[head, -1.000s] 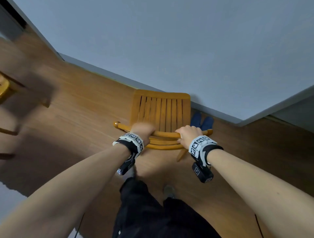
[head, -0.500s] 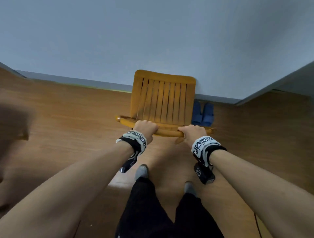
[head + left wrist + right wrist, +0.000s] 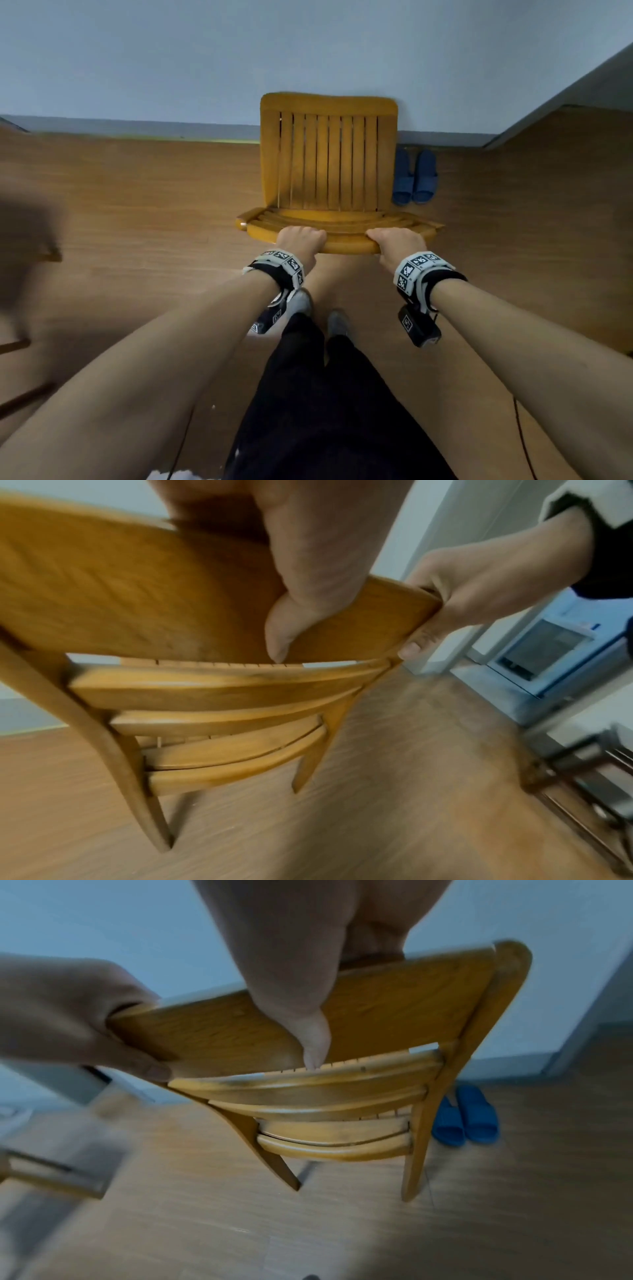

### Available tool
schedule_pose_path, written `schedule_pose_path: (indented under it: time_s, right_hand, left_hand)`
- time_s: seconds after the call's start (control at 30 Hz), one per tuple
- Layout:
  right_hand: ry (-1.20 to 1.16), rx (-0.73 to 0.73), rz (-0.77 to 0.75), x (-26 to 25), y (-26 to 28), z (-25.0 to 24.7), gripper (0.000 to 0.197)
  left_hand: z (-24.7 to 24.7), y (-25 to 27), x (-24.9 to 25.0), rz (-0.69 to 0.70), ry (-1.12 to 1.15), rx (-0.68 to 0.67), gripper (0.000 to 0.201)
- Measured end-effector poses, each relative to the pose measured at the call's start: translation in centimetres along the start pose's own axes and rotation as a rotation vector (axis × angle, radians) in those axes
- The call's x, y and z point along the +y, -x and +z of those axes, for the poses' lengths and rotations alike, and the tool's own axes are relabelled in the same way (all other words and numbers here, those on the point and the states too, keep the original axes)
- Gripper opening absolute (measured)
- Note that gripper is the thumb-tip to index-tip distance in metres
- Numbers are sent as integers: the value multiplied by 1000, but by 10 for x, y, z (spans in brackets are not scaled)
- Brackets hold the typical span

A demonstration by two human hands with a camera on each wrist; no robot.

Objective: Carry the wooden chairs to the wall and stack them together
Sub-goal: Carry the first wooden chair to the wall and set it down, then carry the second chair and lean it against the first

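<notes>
pale wall (image 3: pixel 308 51) with grey skirting, wood-look floor (image 3: pixel 137 192) below; head view looks down along both forearms.

one wooden chair (image 3: pixel 329 154) stands in front of the person, seat toward the wall, front edge of the seat at or very near the skirting; contact with the wall cannot be told. whether all four legs are on the floor is also unclear: wrist views show the rear legs low to the floor, but both are blurred.

grip: left hand (image 3: pixel 301 240) wraps the top rail of the chair back, fingers over the far side and thumb on the near face (left wrist view). right hand (image 3: pixel 395 243) holds the same rail toward its right end, in the same way. hands well apart along the rail.

count:
- wooden chairs clearly in view: 1. blurred wooden pieces at the left edge (image 3: pixel 20 342) may belong to other furniture; cannot tell.
- blue slippers (image 3: pixel 414 178): 2, a pair, on the floor just beside the chair's right side, against the skirting.
- hands on the chair: 2.

progress (judgement): this chair looks carried to the wall, or nearly set down. no second chair at the wall, so stacking is not yet begun; remaining chairs must be fetched and stacked.
</notes>
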State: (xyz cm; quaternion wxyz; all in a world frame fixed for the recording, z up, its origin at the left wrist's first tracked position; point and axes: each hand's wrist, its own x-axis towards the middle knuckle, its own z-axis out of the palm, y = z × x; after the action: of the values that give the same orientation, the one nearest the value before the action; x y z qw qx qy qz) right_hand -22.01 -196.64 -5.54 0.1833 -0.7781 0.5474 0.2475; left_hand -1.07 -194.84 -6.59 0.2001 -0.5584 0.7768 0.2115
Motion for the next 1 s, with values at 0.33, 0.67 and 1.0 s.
schedule_pose_path:
  time_s: [0.33, 0.67, 1.0]
  right_hand:
    - [-133, -76, -201, -52, 18, -56, 43]
    - [170, -75, -575, -237, 14, -99, 64]
    - [349, -72, -826, -479, -14, -132, 62]
  left_hand:
    - [-15, 79, -37, -248, 267, 154, 55]
    - [9, 275, -152, -807, 354, 88, 71]
    - [81, 413, -297, -1096, 518, 103, 61]
